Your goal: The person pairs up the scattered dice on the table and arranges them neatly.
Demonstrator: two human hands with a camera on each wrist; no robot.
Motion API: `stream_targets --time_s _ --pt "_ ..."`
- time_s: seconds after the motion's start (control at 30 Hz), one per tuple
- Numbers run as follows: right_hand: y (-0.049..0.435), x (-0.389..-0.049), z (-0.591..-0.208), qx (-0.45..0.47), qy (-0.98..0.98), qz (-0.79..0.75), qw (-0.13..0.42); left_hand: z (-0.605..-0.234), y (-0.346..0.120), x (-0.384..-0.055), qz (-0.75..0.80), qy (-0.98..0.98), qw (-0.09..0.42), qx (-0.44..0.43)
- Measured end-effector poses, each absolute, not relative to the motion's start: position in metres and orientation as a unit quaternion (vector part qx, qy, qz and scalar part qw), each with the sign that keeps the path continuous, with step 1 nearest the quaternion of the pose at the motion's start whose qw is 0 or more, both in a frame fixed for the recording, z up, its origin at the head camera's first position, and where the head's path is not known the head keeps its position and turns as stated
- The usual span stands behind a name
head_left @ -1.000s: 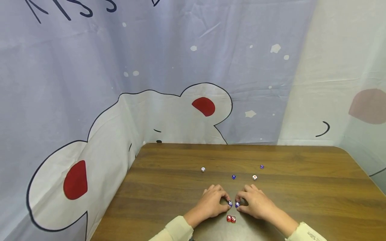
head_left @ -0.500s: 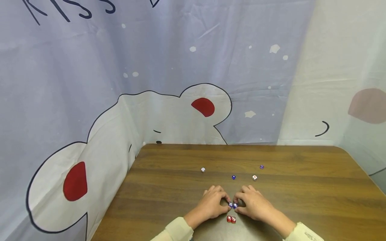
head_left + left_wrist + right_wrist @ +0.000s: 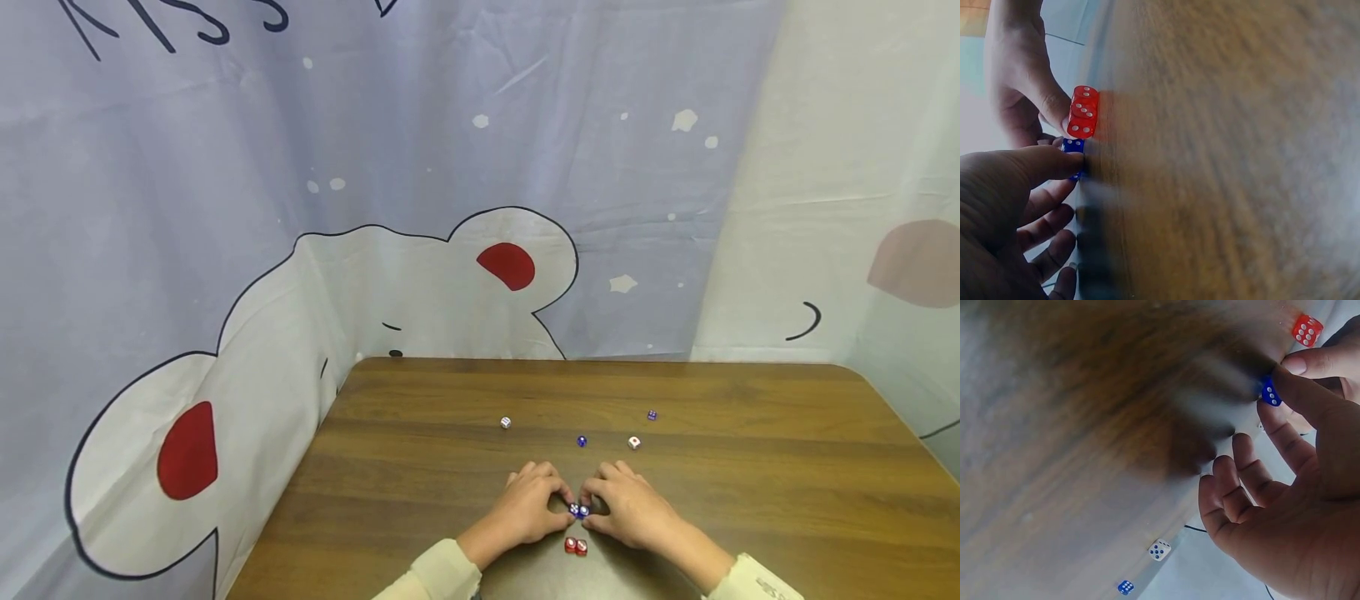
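Compared with the frame of one second ago, the right hand has shifted leftward, bringing its translucent blue cube-shaped die with white pips across a visible gap to its counterpart. Left hand virtually unmoved, holding a matching translucent blue die with white pips.

Condition of fingers: on each hand, thumb and index finger are drawn together to the width of one die and pinch it; the remaining fingers are loosely bent, holding nothing. Both held dice sit low at the brown wood-grain table, side by side between the hands and apparently touching. The grip from outer sides seems chosen to leave the facing sides free to meet.

Nearer the person lie two translucent red dice with white pips, set against each other in a short row; the blue pair is probably being aligned likewise. Farther off, well apart, rest a white die, a white die with a red pip, a small blue die and a bluish-purple die, loosely scattered, presumably unsorted.
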State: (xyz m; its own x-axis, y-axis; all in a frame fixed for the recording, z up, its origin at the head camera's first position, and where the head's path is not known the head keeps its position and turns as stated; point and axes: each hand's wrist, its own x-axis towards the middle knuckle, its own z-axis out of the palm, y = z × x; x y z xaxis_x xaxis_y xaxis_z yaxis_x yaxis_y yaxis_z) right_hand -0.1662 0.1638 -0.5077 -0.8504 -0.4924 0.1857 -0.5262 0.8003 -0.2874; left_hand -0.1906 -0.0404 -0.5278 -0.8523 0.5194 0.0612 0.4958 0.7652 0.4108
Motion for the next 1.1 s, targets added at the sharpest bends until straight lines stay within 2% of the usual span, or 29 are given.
stream_targets --time_s 0.53,0.8,1.1 --pt "0.164 -0.166 -0.508 0.266 -0.948 0.168 0.049 -0.523 -0.043 -0.197 0.200 0.932 0.041 0.300" --pt "0.166 -0.168 -0.509 0.270 -0.947 0.166 0.053 -0.510 -0.046 -0.217 0.192 0.928 0.075 0.311" --pt "0.166 -0.168 -0.509 0.267 -0.947 0.172 0.050 -0.515 -0.037 -0.244 0.238 0.933 0.053 0.266"
